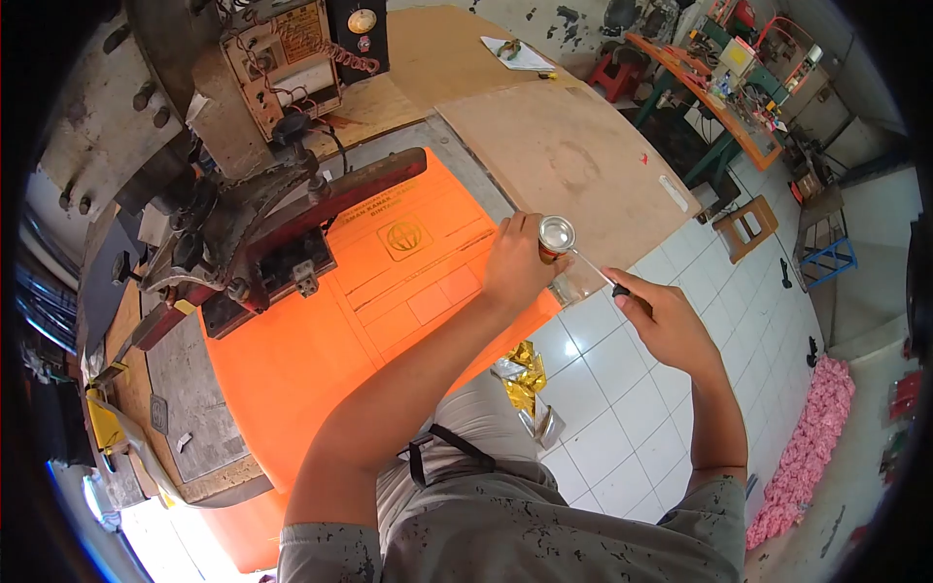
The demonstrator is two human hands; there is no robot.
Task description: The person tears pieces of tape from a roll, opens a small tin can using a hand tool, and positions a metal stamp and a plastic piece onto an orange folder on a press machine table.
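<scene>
My left hand (518, 260) is wrapped round a small tin can (557, 234) with a shiny silver lid, held over the right edge of the table. In my right hand (669, 319) is a screwdriver (594, 268) with a dark handle and thin metal shaft. Its tip meets the rim of the can's lid, as far as I can see. Below my left forearm lies a large orange sheet (292, 389) with dark print and a round globe emblem. The sheet runs beneath the head of a heavy press machine (282, 233) and hangs over the table's front edge.
A brown board (573, 146) covers the table's far right part. Crumpled gold and silver foil (525, 377) lies on the white tiled floor (622, 389). Beyond stand a cluttered orange workbench (719, 107) and a red stool (617, 78). Pink bundled material (807, 447) lies along the right wall.
</scene>
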